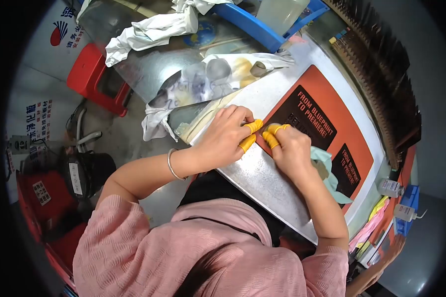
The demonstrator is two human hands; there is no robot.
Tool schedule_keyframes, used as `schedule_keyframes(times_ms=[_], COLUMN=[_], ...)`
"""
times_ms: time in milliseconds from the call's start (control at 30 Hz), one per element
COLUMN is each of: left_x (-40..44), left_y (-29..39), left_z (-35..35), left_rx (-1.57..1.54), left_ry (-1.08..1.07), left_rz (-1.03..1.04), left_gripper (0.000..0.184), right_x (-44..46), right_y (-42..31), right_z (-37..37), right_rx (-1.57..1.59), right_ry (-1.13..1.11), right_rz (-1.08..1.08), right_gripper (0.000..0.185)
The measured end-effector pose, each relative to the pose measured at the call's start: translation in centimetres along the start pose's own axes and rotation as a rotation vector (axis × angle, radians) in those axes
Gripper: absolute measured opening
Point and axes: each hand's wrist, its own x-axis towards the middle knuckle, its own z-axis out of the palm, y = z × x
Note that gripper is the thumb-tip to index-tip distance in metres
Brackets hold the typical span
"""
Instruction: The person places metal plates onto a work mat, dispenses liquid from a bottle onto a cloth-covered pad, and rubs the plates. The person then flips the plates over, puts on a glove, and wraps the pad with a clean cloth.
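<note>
An orange-red printed sheet with black text panels lies on the white-topped table. My left hand, with yellow finger covers on its fingertips, is closed at the sheet's near left corner; what it pinches is too small to make out. Close beside it, on the sheet's edge, my right hand has its yellow-covered fingers curled together, and their contents are hidden. A pale green cloth lies on the sheet by my right forearm.
Stained white cloths and a blue tray with a translucent container lie beyond. A red stool stands left. At right are small bottles, a blue bin and another person's arm.
</note>
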Motion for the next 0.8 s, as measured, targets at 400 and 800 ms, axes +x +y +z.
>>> schedule_keyframes(times_ms=[400,800], left_x=[0.1,0.0], left_y=[-0.1,-0.5], left_z=[-0.2,0.1], left_rx=[-0.077,-0.12], left_ry=[0.019,0.038], left_rz=[-0.006,-0.01], left_gripper=[0.028,0.022], right_x=[-0.4,-1.9], right_y=[2.4,2.6], right_z=[-1.4,-2.0], right_rx=[-0.035,-0.06], right_ry=[0.041,0.046], right_rz=[0.084,0.05], right_gripper=[0.009,0.009])
